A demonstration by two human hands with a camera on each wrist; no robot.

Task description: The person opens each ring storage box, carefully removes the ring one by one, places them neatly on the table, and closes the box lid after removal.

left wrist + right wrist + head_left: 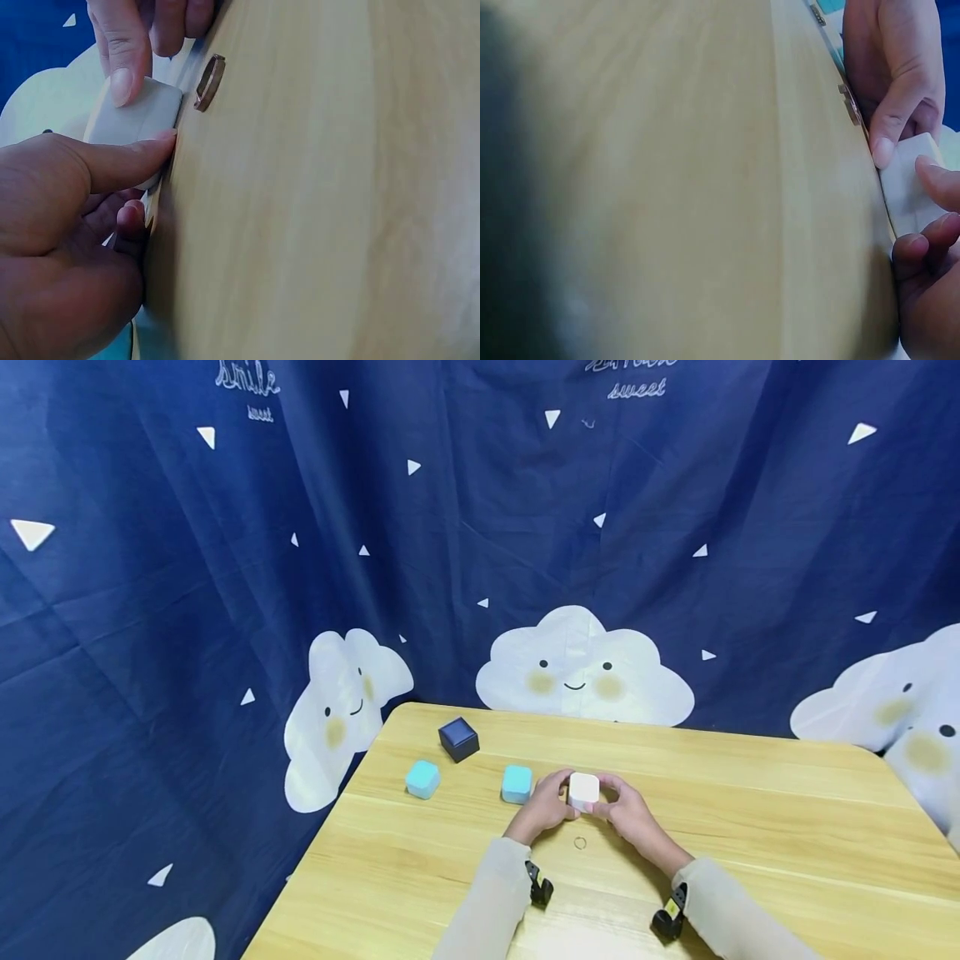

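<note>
A small white box [583, 790] with rounded corners stands on the wooden table between both hands. From its left side the left hand [550, 807] grips it, thumb [139, 161] along the near face. On the opposite side the right hand [628, 814] holds it, its thumb [124, 82] pressed on the same face. The box's lid looks closed. A thin ring [580, 842] lies on the table just in front; the left wrist view shows the ring [210, 82] as copper-brown, close to the box's lower edge. Fingers behind the box are partly hidden.
Left of the hands sits a light blue box [517, 784], with another light blue box [422, 779] farther left. A dark blue box [459, 739] stands behind them. The table [750, 793] reaches back to a blue cloud-print curtain [525, 510].
</note>
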